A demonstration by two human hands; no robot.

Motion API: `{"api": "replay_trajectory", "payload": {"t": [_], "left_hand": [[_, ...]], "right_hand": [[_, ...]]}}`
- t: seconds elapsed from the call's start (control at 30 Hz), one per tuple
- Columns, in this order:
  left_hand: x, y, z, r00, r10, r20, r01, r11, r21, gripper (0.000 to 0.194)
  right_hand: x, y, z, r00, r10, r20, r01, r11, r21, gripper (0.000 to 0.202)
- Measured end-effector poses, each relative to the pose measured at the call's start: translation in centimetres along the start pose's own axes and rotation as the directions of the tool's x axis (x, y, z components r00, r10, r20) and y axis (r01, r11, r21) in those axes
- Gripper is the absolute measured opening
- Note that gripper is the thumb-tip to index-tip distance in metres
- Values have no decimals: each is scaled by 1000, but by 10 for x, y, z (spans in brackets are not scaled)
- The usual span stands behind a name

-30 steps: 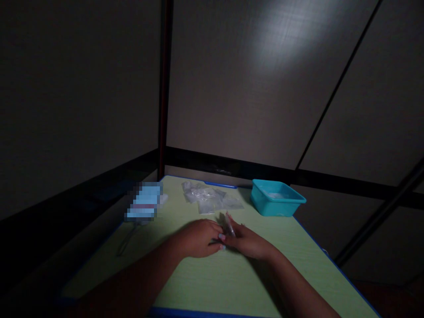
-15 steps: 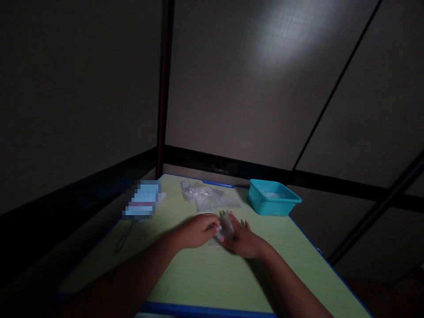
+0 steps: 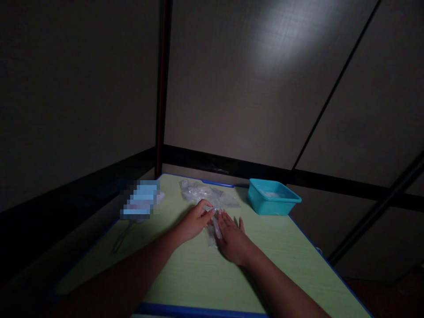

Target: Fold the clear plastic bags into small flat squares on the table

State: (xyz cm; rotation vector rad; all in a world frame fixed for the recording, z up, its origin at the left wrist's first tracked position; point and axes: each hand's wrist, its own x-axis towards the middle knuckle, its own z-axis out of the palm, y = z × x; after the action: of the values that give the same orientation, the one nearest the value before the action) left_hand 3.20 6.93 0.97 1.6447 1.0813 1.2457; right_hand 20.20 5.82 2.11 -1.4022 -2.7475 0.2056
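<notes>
A small clear plastic bag (image 3: 212, 240) lies on the table between my hands, partly hidden under them. My left hand (image 3: 196, 221) pinches its upper edge between thumb and fingers. Over the bag's right side lies my right hand (image 3: 234, 238), its fingers stretched forward and one of them apart from the rest. A translucent folded strip of the bag shows beside the right hand's fingers. Just beyond my fingertips spreads a pile of clear plastic bags (image 3: 202, 193).
A turquoise basket (image 3: 273, 206) with something whitish inside stands at the table's right edge. At the left lies a blurred-out light blue item (image 3: 141, 199), with a cord-like loop (image 3: 122, 237) near it. The green table (image 3: 198, 278) has a blue rim; dark wall panels rise behind.
My left hand has moved slightly forward along the bag's edge. My right hand has shifted left, flatter over the bag, and the raised flap between the hands is now lower and narrower.
</notes>
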Motion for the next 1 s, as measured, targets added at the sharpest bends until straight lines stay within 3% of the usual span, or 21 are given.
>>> {"api": "replay_trajectory", "payload": {"t": [0.2,0.4,0.57,0.67,0.8,1.0], "left_hand": [[0,-4,0,999,-12,36,12,1000,-9,22],[-2,-9,-5,1000,25,17,-30,934,357,21],[-9,7,-10,985,174,2,-135,759,636,11],[-13,19,-15,964,258,72,-231,663,712,7],[-19,23,-21,953,218,210,-302,642,705,11],[-19,15,-22,954,146,261,-292,632,718,31]], "right_hand": [[-2,-2,-3,996,-60,63,57,997,52,79],[-7,-1,-13,991,-99,90,90,991,102,97],[-11,-3,-18,981,-168,98,151,976,154,83],[-10,-3,-16,977,-174,122,156,977,147,76],[-10,-3,-14,976,-183,122,166,976,140,72],[-8,-2,-17,994,-111,10,108,983,147,59]]}}
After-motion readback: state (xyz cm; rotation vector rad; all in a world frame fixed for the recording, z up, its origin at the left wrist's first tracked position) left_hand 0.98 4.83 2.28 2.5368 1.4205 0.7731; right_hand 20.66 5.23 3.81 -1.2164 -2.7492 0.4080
